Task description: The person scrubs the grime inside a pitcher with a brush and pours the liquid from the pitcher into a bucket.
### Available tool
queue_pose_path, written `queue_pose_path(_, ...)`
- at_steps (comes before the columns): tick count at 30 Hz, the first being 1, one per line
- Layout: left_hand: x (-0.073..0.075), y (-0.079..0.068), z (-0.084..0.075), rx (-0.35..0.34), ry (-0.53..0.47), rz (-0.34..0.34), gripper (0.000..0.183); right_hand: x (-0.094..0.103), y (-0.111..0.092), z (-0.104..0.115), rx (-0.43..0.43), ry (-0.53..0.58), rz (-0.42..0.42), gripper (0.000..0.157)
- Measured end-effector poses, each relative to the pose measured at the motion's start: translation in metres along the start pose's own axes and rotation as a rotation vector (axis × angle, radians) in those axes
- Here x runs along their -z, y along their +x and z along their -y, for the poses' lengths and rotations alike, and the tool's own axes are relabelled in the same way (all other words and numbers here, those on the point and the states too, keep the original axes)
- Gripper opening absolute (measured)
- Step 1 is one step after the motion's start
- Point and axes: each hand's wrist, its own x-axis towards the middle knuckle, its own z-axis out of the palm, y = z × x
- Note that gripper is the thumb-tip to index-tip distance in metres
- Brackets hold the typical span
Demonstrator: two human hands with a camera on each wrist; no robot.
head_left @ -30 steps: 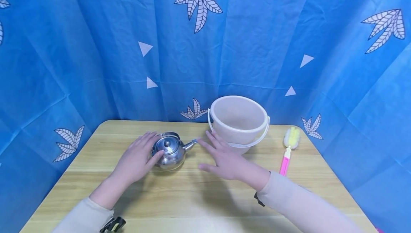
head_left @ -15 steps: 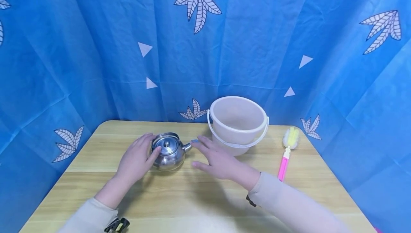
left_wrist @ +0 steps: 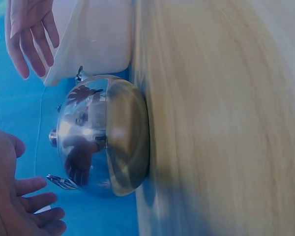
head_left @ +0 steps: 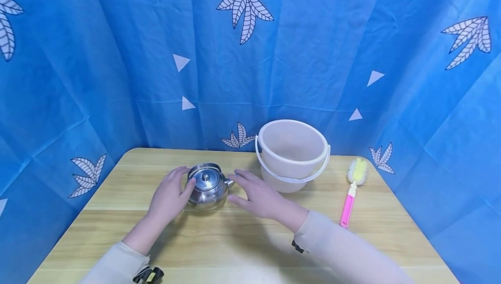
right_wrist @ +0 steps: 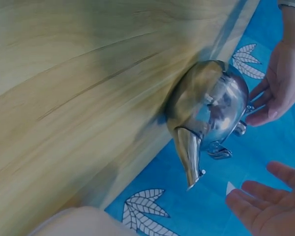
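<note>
A shiny steel kettle [head_left: 206, 195] sits upright on the table with its lid on and its bail handle folded down toward the rim. Beside its left side is my left hand [head_left: 168, 197], fingers extended, fingertips right at the handle's end in the left wrist view. My right hand [head_left: 258, 195] hovers at the kettle's right, over the spout, with fingers spread and palm turned inward. In the right wrist view the spout [right_wrist: 189, 155] points away from the left hand [right_wrist: 283, 81]. Neither hand grips anything.
A white plastic bucket [head_left: 279, 166] with its handle hanging at the front stands behind my right hand. Farther right lies a pink-handled brush [head_left: 347, 210] with a yellow-and-white sponge head. Blue patterned curtain [head_left: 231, 66] surrounds the back and sides of the wooden table [head_left: 203, 245].
My right hand has moved left, away from the bucket's front and over to the kettle's spout. The left hand has shifted only slightly; kettle, bucket and brush stay put.
</note>
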Motion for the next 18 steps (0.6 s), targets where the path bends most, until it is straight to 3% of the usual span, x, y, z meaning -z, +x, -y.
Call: queue_pose_path(18, -0.002, 0.004, 0.0, 0.178, -0.135, 0.082, 0.054, -0.011, 0.024, 0.013, 0.044, 0.01, -0.039, 0.057)
